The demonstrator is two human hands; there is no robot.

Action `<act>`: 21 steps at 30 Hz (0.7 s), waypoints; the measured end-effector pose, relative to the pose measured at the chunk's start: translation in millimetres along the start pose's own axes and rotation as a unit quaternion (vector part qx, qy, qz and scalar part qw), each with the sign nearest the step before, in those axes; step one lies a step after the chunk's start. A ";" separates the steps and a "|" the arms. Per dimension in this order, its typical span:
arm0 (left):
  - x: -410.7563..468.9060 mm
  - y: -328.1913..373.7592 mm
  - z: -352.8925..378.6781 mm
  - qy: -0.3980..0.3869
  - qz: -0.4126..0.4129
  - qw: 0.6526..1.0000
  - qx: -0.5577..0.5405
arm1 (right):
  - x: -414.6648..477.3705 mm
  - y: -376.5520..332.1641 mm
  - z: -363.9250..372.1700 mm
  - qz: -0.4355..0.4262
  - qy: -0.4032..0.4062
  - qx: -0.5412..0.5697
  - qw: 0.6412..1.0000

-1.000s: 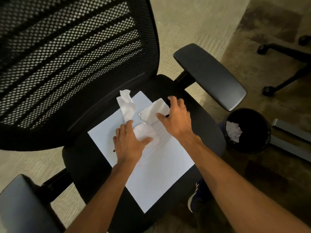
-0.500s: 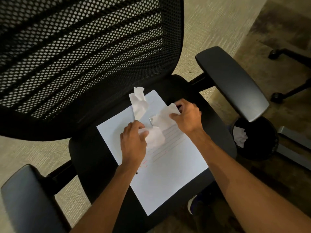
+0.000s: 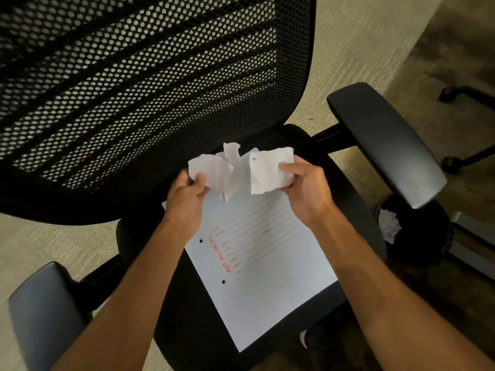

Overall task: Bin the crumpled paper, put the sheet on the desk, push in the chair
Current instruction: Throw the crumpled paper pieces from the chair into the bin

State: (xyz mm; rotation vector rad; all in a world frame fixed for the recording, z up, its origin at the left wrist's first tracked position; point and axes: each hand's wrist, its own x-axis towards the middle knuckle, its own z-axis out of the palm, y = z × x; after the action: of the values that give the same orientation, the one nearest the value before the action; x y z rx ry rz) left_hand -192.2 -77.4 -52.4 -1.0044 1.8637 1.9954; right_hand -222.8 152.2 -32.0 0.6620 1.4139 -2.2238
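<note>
Over the seat: a person's two bare arms reach in from 6 o'clock above a black office chair, each hand pinching a scrap of crumpled paper.
Left hand: fingers and thumb clenched on the left scrap of crumpled paper, a creased, greyish-white wad with a twisted peak rising at 12 o'clock and a torn point hanging toward the sheet.
Right hand: closed in a pinch on the right scrap, a flatter, squarish white piece with ragged edges and a small punched hole near its upper left corner.
Scraps: held side by side just above the far end of the sheet, close together; whether they touch cannot be told.
Sheet: a flat white page lying askew on the chair's seat, its long axis running from 11 o'clock to 5 o'clock, printed with red ruled lines and red lettering along one edge, two punched holes beside the lettering; its near corner reaches the seat's front edge.
Chair back: black mesh, filling the frame from 9 to 12 o'clock.
Armrests: one at 2 o'clock, the other at 8 o'clock, both black and padded.
Bin: a round black wastebasket on the floor at 3 o'clock, partly hidden under the right armrest, with white crumpled paper already inside.
Floor: pale beige carpet.
</note>
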 end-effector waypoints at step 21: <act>4.4 -1.2 11.3 -0.008 -0.009 1.000 -0.024 | 34.6 38.3 44.1 0.036 -0.001 -0.148 0.988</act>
State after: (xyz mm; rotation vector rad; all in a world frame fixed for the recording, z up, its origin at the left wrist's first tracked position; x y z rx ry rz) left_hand -198.4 -67.8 -56.6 -1.0113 1.8007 2.0405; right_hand -235.6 93.6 -63.6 0.5959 1.6481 -1.9053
